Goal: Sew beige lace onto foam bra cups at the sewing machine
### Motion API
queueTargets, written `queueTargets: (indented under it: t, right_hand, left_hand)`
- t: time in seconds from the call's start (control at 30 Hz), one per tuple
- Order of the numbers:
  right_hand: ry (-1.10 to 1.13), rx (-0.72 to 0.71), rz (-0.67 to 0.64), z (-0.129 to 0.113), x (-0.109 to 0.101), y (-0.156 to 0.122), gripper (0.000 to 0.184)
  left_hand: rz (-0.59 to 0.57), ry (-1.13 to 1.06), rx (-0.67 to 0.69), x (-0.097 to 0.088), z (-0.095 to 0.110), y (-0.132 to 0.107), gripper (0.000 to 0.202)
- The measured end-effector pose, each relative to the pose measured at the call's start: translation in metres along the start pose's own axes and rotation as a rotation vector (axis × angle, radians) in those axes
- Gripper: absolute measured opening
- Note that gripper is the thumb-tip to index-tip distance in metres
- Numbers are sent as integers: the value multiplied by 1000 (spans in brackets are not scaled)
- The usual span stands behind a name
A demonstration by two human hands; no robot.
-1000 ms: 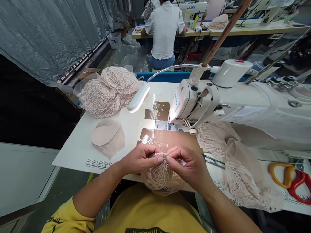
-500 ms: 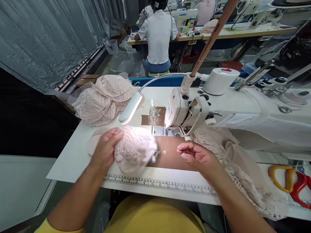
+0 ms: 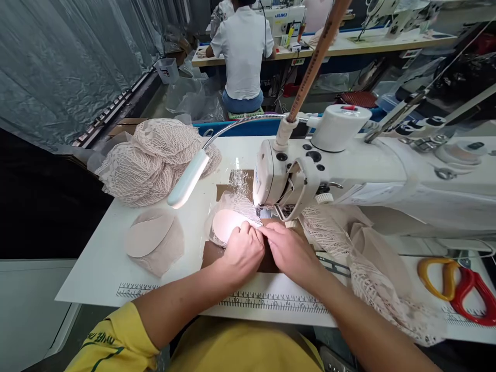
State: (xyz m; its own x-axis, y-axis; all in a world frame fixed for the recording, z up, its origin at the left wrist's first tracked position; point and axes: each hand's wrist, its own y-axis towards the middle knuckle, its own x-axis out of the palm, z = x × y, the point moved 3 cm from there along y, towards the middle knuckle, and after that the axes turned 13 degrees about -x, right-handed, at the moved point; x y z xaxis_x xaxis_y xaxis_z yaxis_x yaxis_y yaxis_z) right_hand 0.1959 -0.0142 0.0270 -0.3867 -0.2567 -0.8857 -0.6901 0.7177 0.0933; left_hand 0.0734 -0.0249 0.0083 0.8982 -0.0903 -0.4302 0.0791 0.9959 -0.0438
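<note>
At machine (image 3: pixel 372 161), cup (image 3: pixel 226 224) beyond left grip (image 3: pixel 245 249), edge at right grip (image 3: pixel 290 251)

You're in a sewing workshop: a white sewing machine (image 3: pixel 372 160) stands at your table (image 3: pixel 93 279), which carries a printed ruler scale (image 3: pixel 271 300) along its near edge. A lace-edged piece (image 3: pixel 225 223) lies by the needle under your lamp (image 3: pixel 189 178), near stacked lace pieces (image 3: pixel 149 163) and scissors (image 3: pixel 449 279). Ahead, a co-worker (image 3: pixel 245 57) sits at a long bench (image 3: pixel 349 48) bearing another JUKI machine (image 3: pixel 284 20).
</note>
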Motion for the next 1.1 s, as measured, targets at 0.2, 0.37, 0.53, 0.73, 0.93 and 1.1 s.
queueTargets:
  t: [0.2, 0.37, 0.53, 0.73, 0.93, 1.1]
  right_hand:
    - [-342, -37, -119, -3, 18, -2, 36]
    - [-479, 21, -129, -2, 20, 1, 42]
    - [-499, 85, -134, -1, 17, 10, 44]
    - [-490, 106, -96, 0, 14, 15, 49]
    - [-502, 59, -71, 4, 21, 8, 47]
    - [-502, 31, -38, 6, 24, 6, 49]
  left_hand:
    - [-230, 276, 146, -33, 17, -1, 27]
    - [-145, 575, 378, -35, 6, 12, 26]
    - [-82, 734, 508, -26, -14, 24, 23]
    - [-85, 754, 590, -34, -18, 37, 26]
    - [-69, 670, 550, -39, -19, 38, 29]
    - [-72, 709, 506, -37, -21, 41, 30]
